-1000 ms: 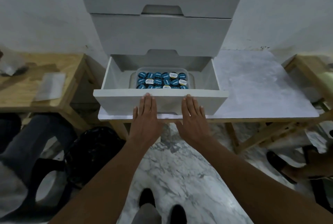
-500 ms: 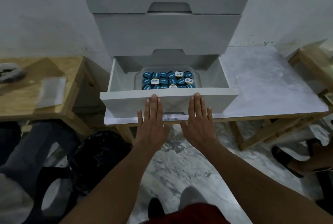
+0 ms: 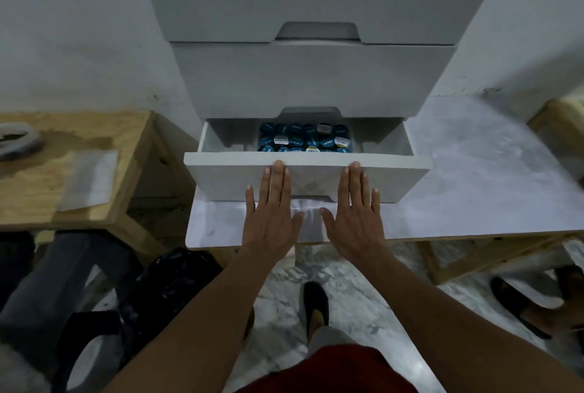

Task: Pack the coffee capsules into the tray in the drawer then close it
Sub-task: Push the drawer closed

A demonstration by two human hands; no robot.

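- Drawer [image 3: 395, 177] has slid further in than a second ago, now part open.
- Left hand [image 3: 271, 218] and right hand [image 3: 354, 218], fingers straight, press flat on its front.
- Capsules [image 3: 303, 139] sit packed inside; only closing remains.

The white drawer's front panel [image 3: 221, 179] hid the nearest blue-lidded coffee capsules [image 3: 304, 140]; their lid print was blurred beyond reading.

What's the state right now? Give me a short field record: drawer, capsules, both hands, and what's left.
opening: lowest drawer partly open
contents: coffee capsules packed inside, mostly blue lids, a few white
left: left hand flat on the drawer front, fingers straight
right: right hand flat on the drawer front, fingers straight
remaining: push the drawer fully shut
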